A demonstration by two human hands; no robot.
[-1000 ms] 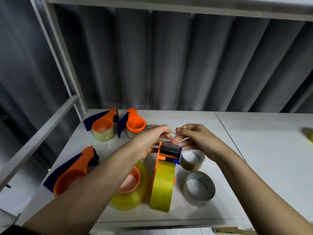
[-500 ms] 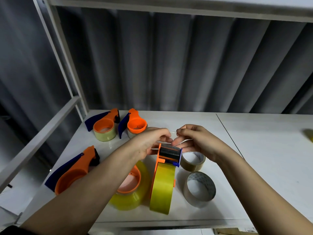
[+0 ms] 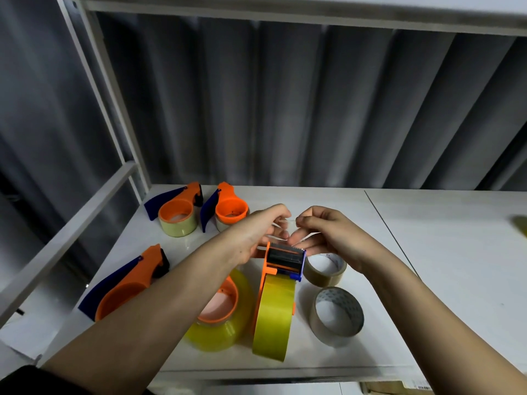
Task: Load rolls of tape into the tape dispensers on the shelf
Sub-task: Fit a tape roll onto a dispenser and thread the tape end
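An orange tape dispenser [image 3: 282, 262] stands on edge on the white shelf [image 3: 445, 269] with a yellow tape roll [image 3: 273, 317] mounted in it. Just beyond its cutter head, my left hand [image 3: 256, 232] and my right hand [image 3: 322, 232] pinch the loose clear tape end [image 3: 281, 223] between fingertips and stretch it between them. A second loaded dispenser with a yellow roll [image 3: 219, 323] lies flat under my left forearm, partly hidden by it.
An orange dispenser with no roll [image 3: 128, 280] lies at the left. Two loaded dispensers [image 3: 178, 216] [image 3: 229, 210] sit at the back left. Two loose brown rolls [image 3: 325, 269] [image 3: 336, 316] lie right of the standing dispenser. The shelf frame post [image 3: 105, 109] rises at the left.
Both hands have risen slightly above the cutter head and pulled the tape end out a little farther. The dispenser and the rolls stay in place.
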